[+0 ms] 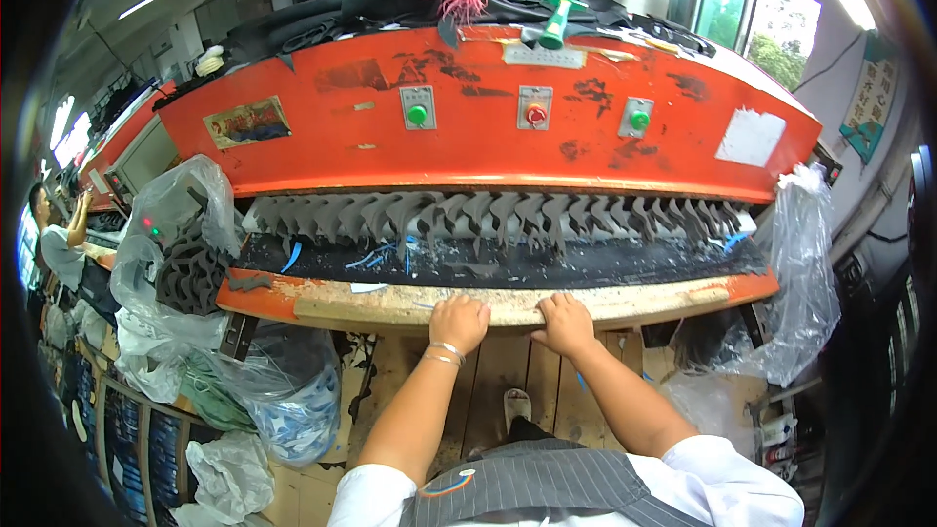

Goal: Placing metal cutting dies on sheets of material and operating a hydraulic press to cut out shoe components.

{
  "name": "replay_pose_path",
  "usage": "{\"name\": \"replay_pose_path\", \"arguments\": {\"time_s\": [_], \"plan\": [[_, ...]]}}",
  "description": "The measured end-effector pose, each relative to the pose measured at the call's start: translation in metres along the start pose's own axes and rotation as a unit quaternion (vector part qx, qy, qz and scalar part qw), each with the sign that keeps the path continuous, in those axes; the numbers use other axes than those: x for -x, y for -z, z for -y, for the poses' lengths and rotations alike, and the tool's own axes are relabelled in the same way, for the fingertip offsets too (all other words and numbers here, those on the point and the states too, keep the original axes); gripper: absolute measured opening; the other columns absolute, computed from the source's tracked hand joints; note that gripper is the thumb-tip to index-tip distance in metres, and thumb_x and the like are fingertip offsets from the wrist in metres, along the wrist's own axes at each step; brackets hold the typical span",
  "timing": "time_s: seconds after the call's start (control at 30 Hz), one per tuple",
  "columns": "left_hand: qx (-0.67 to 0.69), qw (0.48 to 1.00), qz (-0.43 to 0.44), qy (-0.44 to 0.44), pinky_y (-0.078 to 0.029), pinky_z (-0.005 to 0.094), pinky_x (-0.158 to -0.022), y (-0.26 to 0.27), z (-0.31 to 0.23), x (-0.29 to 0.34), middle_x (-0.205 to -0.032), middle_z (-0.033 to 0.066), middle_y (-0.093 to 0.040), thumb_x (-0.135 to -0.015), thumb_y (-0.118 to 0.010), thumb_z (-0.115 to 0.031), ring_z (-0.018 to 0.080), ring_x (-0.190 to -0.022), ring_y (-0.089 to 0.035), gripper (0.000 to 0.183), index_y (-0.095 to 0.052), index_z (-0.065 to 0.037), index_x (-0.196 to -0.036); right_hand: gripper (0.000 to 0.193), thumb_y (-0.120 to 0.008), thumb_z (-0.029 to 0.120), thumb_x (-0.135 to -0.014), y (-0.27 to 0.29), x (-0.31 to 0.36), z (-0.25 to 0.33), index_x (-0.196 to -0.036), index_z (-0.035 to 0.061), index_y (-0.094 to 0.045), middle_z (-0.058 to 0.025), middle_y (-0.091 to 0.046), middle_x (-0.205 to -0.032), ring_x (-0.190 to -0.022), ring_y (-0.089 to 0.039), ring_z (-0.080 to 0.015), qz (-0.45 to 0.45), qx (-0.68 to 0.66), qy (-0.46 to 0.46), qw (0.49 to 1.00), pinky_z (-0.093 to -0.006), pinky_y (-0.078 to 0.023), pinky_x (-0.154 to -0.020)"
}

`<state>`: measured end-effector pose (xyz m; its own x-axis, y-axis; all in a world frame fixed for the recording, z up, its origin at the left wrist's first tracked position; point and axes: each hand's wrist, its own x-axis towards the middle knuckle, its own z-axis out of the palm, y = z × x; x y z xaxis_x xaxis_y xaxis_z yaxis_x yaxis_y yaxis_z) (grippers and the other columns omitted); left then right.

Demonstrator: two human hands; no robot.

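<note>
Both hands on the front edge of the cutting board under an orange press.

The left hand (459, 320) and right hand (564, 322) lie side by side, fingers curled down on the wooden board (390, 304), at 6 o'clock from the press head (488, 127); whether they clamp it or only press on it I cannot tell. The board looks thick, stiff and heavy, rough and not slippery, so the front lip, hands spread wider, seems the sound hold. On it, at 12 o'clock from the hands, lies a black sheet (508, 268) with a row of dark cut pieces (468, 215), likely soft, light and floppy. Plastic bags (176, 215) hang at 9 o'clock.
</note>
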<state>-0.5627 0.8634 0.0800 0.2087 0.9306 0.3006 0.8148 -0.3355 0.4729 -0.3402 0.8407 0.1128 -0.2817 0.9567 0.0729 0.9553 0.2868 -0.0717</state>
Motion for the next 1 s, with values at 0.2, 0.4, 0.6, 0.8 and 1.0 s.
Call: {"name": "replay_pose_path", "arguments": {"time_s": [0.2,0.4,0.6,0.8,1.0], "plan": [[-0.016,0.999,0.015,0.050,-0.044,0.0455,-0.080,-0.009,-0.006,0.013,-0.087,0.0123,-0.066,-0.086,-0.054,-0.031,0.0321,-0.088,-0.061,0.029,-0.069,-0.009,-0.074,0.053,-0.087,0.036,-0.058,-0.005,0.006,0.011,-0.096,0.0088,-0.062,-0.0110,-0.058,-0.099,-0.103,-0.055,-0.0298,0.033,-0.023,-0.044,0.998,-0.0389,-0.047,-0.088],[0.027,0.998,0.048,0.021,-0.047,0.0469,-0.072,-0.001,-0.021,0.055,-0.074,0.0159,-0.064,-0.080,-0.056,-0.028,0.0345,-0.076,-0.061,0.030,-0.068,-0.007,-0.064,0.049,-0.085,0.034,-0.061,-0.005,0.054,0.011,-0.095,0.0066,-0.063,-0.0140,-0.059,-0.096,-0.099,-0.055,-0.0317,0.093,-0.037,-0.003,0.995,-0.0402,-0.047,-0.087],[0.071,0.931,0.351,0.071,-0.053,0.0438,-0.073,0.052,-0.006,0.055,-0.079,0.0172,-0.068,-0.084,-0.055,-0.060,0.0378,-0.077,-0.066,0.050,-0.075,-0.014,-0.079,0.050,-0.066,0.052,-0.082,0.048,0.009,0.013,-0.096,0.0046,-0.069,-0.0168,-0.070,-0.086,-0.088,-0.066,-0.0343,0.395,-0.246,0.114,0.878,-0.0418,-0.051,-0.078],[0.042,0.984,-0.167,0.036,-0.044,0.0414,-0.083,0.029,0.015,-0.024,-0.100,0.0059,-0.064,-0.077,-0.073,-0.024,0.0288,-0.097,-0.056,0.018,-0.068,-0.011,-0.089,0.032,-0.063,0.026,-0.085,0.041,-0.131,0.049,-0.110,0.0053,-0.065,-0.0177,-0.059,-0.114,-0.106,-0.058,-0.0373,0.064,-0.209,0.123,0.968,-0.0438,-0.048,-0.089],[0.013,0.998,-0.044,0.039,-0.042,0.0401,-0.082,0.020,0.050,-0.027,-0.086,0.0057,-0.063,-0.072,-0.076,-0.025,0.0285,-0.095,-0.054,0.015,-0.070,-0.012,-0.070,0.035,-0.071,0.025,-0.071,0.027,-0.212,0.091,-0.100,0.0066,-0.073,-0.0144,-0.070,-0.104,-0.096,-0.067,-0.0298,0.349,0.009,0.083,0.933,-0.0400,-0.054,-0.080]]}}
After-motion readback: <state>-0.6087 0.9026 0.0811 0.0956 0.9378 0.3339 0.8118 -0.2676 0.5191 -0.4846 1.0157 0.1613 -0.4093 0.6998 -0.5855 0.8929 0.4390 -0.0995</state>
